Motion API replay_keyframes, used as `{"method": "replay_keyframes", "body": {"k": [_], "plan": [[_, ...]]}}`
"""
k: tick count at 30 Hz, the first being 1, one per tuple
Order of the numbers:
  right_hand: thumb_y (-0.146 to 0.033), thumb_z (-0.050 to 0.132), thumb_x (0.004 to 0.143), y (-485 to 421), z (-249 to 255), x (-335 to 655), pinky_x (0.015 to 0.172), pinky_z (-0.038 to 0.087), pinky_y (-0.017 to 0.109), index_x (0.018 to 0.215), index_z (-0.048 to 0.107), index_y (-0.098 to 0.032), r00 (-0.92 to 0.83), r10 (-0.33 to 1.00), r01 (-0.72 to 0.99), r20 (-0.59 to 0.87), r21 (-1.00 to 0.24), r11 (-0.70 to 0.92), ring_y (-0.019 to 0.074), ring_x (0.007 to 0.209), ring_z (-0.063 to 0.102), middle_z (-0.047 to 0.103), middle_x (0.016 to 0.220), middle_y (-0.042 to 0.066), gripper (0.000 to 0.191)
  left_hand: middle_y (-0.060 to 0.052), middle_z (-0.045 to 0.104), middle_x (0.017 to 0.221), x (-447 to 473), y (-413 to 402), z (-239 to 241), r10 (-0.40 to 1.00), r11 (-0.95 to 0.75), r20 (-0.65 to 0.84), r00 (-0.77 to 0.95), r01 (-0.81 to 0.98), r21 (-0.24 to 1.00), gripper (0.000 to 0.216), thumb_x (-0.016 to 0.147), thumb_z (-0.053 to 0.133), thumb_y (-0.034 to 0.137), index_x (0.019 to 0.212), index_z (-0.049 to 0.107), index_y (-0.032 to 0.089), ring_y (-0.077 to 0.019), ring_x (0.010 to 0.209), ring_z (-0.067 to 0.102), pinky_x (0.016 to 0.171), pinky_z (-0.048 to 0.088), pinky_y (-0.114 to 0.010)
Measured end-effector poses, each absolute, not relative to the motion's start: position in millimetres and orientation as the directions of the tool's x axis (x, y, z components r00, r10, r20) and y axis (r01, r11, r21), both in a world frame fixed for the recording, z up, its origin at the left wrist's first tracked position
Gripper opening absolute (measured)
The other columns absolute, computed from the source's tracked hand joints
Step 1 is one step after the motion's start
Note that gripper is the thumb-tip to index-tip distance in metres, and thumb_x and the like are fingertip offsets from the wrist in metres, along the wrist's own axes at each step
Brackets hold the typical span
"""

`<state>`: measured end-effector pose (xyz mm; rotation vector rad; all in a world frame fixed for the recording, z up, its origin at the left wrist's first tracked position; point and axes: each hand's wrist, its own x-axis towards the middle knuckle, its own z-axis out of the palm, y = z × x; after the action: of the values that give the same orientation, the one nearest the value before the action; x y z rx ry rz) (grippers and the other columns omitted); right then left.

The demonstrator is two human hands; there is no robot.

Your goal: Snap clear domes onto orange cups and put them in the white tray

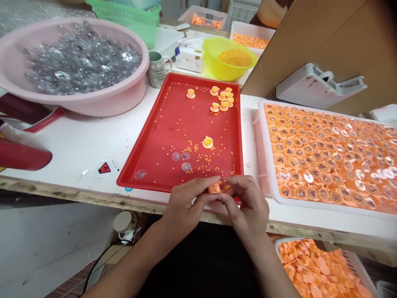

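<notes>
Between the fingertips of my left hand (pixel 189 200) and my right hand (pixel 246 203) is a small orange toy cup (pixel 214 188), held over the near edge of the red tray (pixel 149 136). Both hands pinch it, and the fingers hide part of it. On the tray stands one orange cup and saucer (pixel 207 142) with yellow beads in it. Several more filled cups (pixel 223 106) cluster at the far right, and a single cup (pixel 190 93) stands left of them. Clear round discs (pixel 186 167) and scattered orange beads (pixel 204 158) lie nearer to my hands.
At left stands a pink basin (pixel 102 103) heaped with clear plastic pieces, beside a mug (pixel 156 70). A yellow bowl (pixel 214 68) of orange beads is behind the tray. To the right, a white bin (pixel 263 165) holds rows of lidded orange cups. Below is a bin of orange parts (pixel 319 269).
</notes>
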<state>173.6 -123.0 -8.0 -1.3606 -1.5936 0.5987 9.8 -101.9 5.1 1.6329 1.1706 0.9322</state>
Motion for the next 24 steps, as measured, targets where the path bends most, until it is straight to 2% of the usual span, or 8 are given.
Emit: {"method": "replay_keyframes", "body": {"k": [3, 6, 11, 15, 17, 20, 22, 24], "plan": [[-0.013, 0.057, 0.086, -122, -9, 170, 0.066, 0.053, 0.031, 0.119, 0.056, -0.025, 0.001, 0.955, 0.501, 0.298, -0.827, 0.257, 0.0175, 0.079, 0.062, 0.062, 0.097, 0.004, 0.035, -0.002, 0.073, 0.109, 10, -102, 6, 0.964, -0.135, 0.067, 0.258, 0.258, 0.957, 0.028, 0.089, 0.055, 0.016, 0.114, 0.065, 0.024, -0.0169, 0.099, 0.068, 0.088, 0.055, -0.026], [-0.009, 0.052, 0.088, -122, -9, 169, 0.072, 0.053, 0.032, 0.119, 0.057, -0.026, -0.053, 0.926, 0.549, 0.373, -0.764, 0.339, 0.019, 0.089, 0.062, 0.064, 0.102, 0.005, 0.035, -0.003, 0.071, 0.112, 12, -103, 9, 0.973, -0.129, 0.078, 0.216, 0.237, 0.963, 0.03, 0.087, 0.059, 0.018, 0.116, 0.063, 0.023, -0.0179, 0.101, 0.067, 0.089, 0.054, -0.027], [-0.006, 0.049, 0.086, -127, -10, 167, 0.072, 0.052, 0.034, 0.118, 0.054, -0.025, -0.049, 0.885, 0.622, 0.464, -0.679, 0.39, 0.0202, 0.085, 0.06, 0.063, 0.096, 0.006, 0.038, -0.003, 0.072, 0.102, 13, -102, 11, 0.959, -0.253, 0.209, 0.19, 0.249, 0.935, 0.023, 0.087, 0.054, 0.013, 0.104, 0.067, 0.022, -0.0163, 0.094, 0.067, 0.086, 0.053, -0.026], [-0.008, 0.049, 0.085, -126, -13, 161, 0.07, 0.051, 0.033, 0.114, 0.056, -0.023, -0.006, 0.888, 0.601, 0.46, -0.708, 0.371, 0.0199, 0.082, 0.059, 0.063, 0.092, 0.005, 0.034, -0.003, 0.072, 0.096, 12, -99, 11, 0.938, -0.324, 0.275, 0.213, 0.249, 0.913, 0.022, 0.086, 0.054, 0.013, 0.102, 0.067, 0.022, -0.0156, 0.09, 0.067, 0.083, 0.053, -0.025], [-0.011, 0.051, 0.086, -123, -13, 157, 0.069, 0.05, 0.032, 0.109, 0.058, -0.023, 0.029, 0.913, 0.535, 0.406, -0.778, 0.329, 0.0185, 0.079, 0.059, 0.062, 0.089, 0.004, 0.027, -0.003, 0.073, 0.097, 13, -98, 10, 0.96, -0.249, 0.204, 0.192, 0.246, 0.937, 0.018, 0.087, 0.056, 0.018, 0.099, 0.068, 0.022, -0.0164, 0.092, 0.067, 0.084, 0.053, -0.025], [-0.021, 0.057, 0.086, -118, -10, 154, 0.062, 0.049, 0.027, 0.099, 0.062, -0.021, 0.139, 0.963, 0.34, 0.232, -0.924, 0.174, 0.0146, 0.068, 0.056, 0.061, 0.08, 0.001, 0.014, -0.003, 0.073, 0.104, 16, -99, 6, 0.99, -0.021, -0.002, 0.144, 0.163, 0.986, 0.018, 0.086, 0.061, 0.026, 0.103, 0.068, 0.024, -0.0181, 0.095, 0.068, 0.084, 0.056, -0.026], [-0.025, 0.06, 0.084, -115, -7, 155, 0.058, 0.047, 0.023, 0.095, 0.063, -0.02, 0.206, 0.968, 0.233, 0.142, -0.968, 0.092, 0.0127, 0.063, 0.055, 0.061, 0.078, 0.0, 0.012, -0.002, 0.073, 0.104, 16, -97, -1, 0.985, 0.105, -0.118, 0.126, 0.11, 0.988, 0.024, 0.083, 0.065, 0.031, 0.107, 0.067, 0.024, -0.0194, 0.094, 0.07, 0.082, 0.058, -0.026], [-0.025, 0.062, 0.082, -113, -3, 159, 0.057, 0.047, 0.022, 0.097, 0.064, -0.02, 0.231, 0.967, 0.207, 0.11, -0.976, 0.062, 0.0121, 0.064, 0.055, 0.062, 0.081, 0.0, 0.015, -0.003, 0.074, 0.102, 15, -92, -12, 0.985, 0.131, -0.146, 0.091, 0.151, 0.98, 0.028, 0.08, 0.07, 0.033, 0.106, 0.067, 0.023, -0.0206, 0.092, 0.071, 0.078, 0.059, -0.025]]}}
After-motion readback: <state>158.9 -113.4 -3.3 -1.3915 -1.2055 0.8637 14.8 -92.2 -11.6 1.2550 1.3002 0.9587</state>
